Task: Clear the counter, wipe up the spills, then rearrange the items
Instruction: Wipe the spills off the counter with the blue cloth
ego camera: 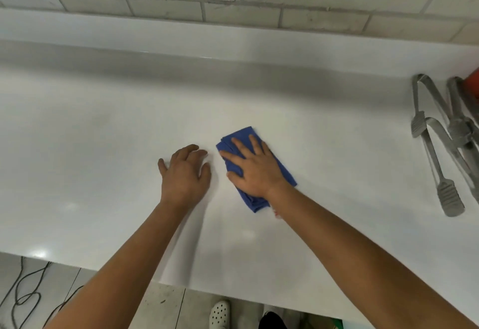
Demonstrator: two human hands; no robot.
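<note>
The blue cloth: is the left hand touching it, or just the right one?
Apart. In the head view a strip of bare white counter shows between the left hand and the blue cloth. Only the right hand presses flat on it.

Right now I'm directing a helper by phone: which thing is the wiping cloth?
On the white counter, near its middle, the right hand presses flat on the folded cloth. It is the only blue, soft item; the metal tongs lie far right.

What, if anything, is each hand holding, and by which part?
Neither hand grips anything. The right hand presses flat on the middle of the folded blue cloth; the left hand rests on the bare counter.
</note>
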